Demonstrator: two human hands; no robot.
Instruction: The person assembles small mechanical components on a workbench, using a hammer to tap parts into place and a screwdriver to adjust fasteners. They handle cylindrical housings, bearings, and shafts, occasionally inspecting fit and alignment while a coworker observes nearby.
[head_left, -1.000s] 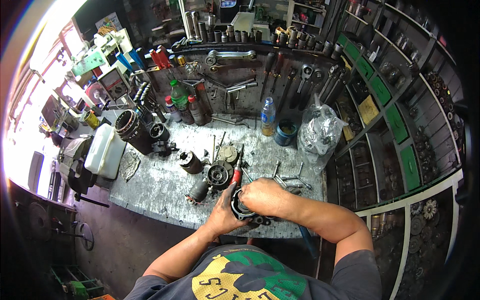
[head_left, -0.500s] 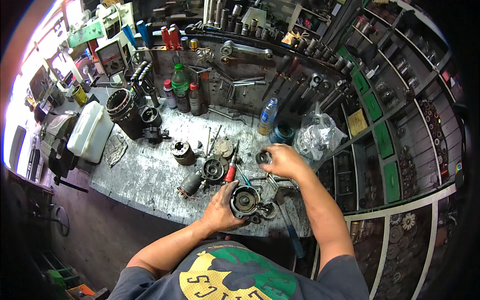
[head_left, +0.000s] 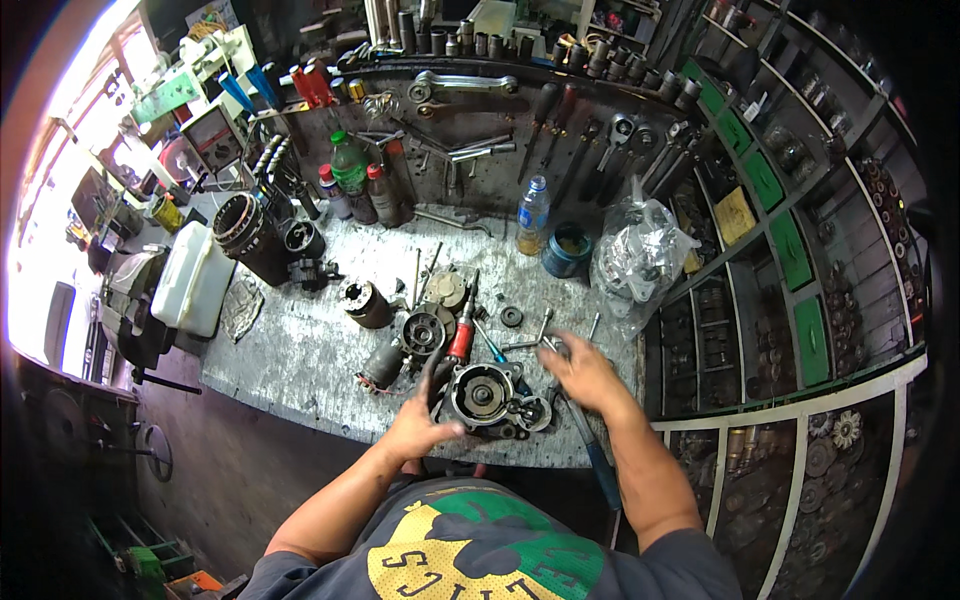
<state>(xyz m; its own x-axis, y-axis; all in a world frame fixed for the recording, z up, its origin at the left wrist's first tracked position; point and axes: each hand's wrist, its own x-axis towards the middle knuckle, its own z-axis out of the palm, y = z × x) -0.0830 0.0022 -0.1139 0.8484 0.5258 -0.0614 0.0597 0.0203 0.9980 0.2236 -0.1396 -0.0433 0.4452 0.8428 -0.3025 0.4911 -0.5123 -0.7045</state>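
- I see the left hand (head_left: 420, 425) spread wide, gripping nothing, beside the housing (head_left: 483, 393).
- Housing: cavity up, between both hands.
- Ring (head_left: 511, 317): beyond it on the bench (head_left: 285, 355).
- Right hand (head_left: 588, 376): half-curled by the wrench (head_left: 546, 324); I can't tell its grip.

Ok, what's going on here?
The person's left hand is open by the left side of a round metal housing, whose open face is up. The right hand is at a Y-shaped socket wrench; whether it holds it is unclear. A small black ring-shaped part lies on the workbench beyond the housing.
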